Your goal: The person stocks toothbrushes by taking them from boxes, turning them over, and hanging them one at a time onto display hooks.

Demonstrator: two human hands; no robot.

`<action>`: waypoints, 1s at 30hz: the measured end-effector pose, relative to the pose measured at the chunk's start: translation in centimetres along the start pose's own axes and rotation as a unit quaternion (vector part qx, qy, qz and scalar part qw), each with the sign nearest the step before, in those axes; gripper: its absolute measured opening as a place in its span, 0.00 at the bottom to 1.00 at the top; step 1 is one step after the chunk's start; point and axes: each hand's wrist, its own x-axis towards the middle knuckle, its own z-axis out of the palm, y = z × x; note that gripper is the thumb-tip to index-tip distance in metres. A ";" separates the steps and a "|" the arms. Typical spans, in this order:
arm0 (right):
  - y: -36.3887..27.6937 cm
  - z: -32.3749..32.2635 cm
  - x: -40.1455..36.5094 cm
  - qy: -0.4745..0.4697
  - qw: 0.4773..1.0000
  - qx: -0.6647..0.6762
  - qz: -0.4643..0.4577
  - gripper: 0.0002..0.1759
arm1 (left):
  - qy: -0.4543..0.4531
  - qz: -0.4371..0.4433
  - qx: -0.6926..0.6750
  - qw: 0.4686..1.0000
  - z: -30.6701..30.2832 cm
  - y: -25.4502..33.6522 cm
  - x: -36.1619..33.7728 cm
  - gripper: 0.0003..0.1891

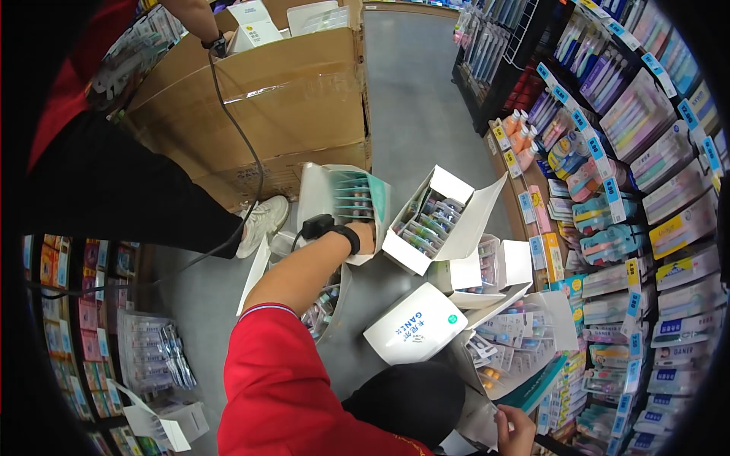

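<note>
My left hand, with a black band and a small black device at the wrist, reaches into an open white box with a teal inner side. Upright packs fill that box, and my fingers are hidden among them. Low at the right, my right hand is closed, fingertips pinched at the edge of something pale I cannot make out. Beside it stands an open box of packaged toothbrushes. Another open white box holds packs in rows. A closed white carton with blue lettering lies between my arms.
A large brown carton stands ahead, holding white boxes. Another person's leg and white shoe are at the left, a dark cable hanging nearby. Shelves of toothbrushes line the right; clear packs lie at lower left.
</note>
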 end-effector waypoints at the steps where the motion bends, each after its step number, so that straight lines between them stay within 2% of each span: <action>1: 0.0 0.0 0.0 -0.003 1.000 -0.001 0.004 0.09 | 0.034 0.100 0.011 0.994 -0.7 -0.3 -0.2 0.21; 2: 0.0 0.1 -0.1 -0.003 1.000 -0.001 0.004 0.09 | 0.024 0.188 0.062 0.980 -2.0 -0.2 -0.2 0.19; 5: 0.0 0.2 -0.1 -0.007 1.000 0.002 0.015 0.09 | 0.051 0.194 0.024 0.979 -1.4 -1.5 0.3 0.19; 8: 0.1 0.1 -0.1 -0.006 1.000 0.010 0.018 0.09 | 0.104 0.152 -0.053 0.981 -1.1 -1.8 0.2 0.20; 11: 0.1 0.0 -0.2 0.004 1.000 0.007 0.000 0.09 | 0.038 0.133 0.027 0.990 -2.5 -1.5 -0.1 0.20; 12: 0.1 -0.1 -0.2 0.001 1.000 0.006 0.006 0.09 | 0.052 0.136 -0.016 0.989 -2.2 -2.0 -0.1 0.19; 14: 0.1 -0.1 -0.2 -0.002 1.000 0.008 0.013 0.09 | 0.026 0.066 -0.140 0.988 -4.1 -0.5 -1.7 0.18; 18: 0.3 0.1 -0.2 0.011 1.000 0.009 -0.007 0.09 | -0.031 0.063 -0.041 0.997 -2.3 -2.4 0.7 0.18; 19: 0.3 0.1 -0.2 0.017 1.000 0.009 -0.016 0.09 | -0.007 0.010 -0.178 0.984 -1.8 -2.1 0.2 0.19; 20: 0.5 0.1 -0.1 0.019 1.000 0.010 -0.011 0.09 | 0.015 -0.043 -0.311 0.949 -1.7 -1.8 -0.1 0.20; 21: 0.7 0.2 0.0 0.020 1.000 0.000 -0.020 0.09 | 0.000 -0.060 -0.267 0.962 -1.4 -2.5 0.6 0.23; 23: 0.7 -0.1 -0.1 0.024 0.999 -0.009 -0.024 0.09 | -0.016 -0.062 -0.219 0.974 -5.1 0.3 -2.6 0.23; 25: 0.5 -0.4 -0.1 0.002 1.000 -0.002 0.010 0.09 | -0.039 -0.077 -0.161 0.983 -7.1 1.6 -4.2 0.25; 26: 0.5 -0.6 -0.1 0.005 1.000 0.000 0.011 0.09 | -0.038 -0.074 -0.157 0.984 -7.6 1.9 -4.4 0.25; 28: 0.7 -0.9 -0.3 0.014 1.000 0.004 0.015 0.09 | -0.077 -0.045 -0.053 0.995 -9.5 2.9 -5.8 0.24; 29: 0.9 -0.8 -0.3 0.018 1.000 0.006 0.020 0.09 | -0.100 -0.057 -0.030 0.993 -10.7 4.0 -6.6 0.24; 30: 1.4 -0.4 -0.2 0.036 0.999 0.012 -0.003 0.08 | -0.065 -0.013 -0.034 0.997 -11.3 4.2 -7.4 0.21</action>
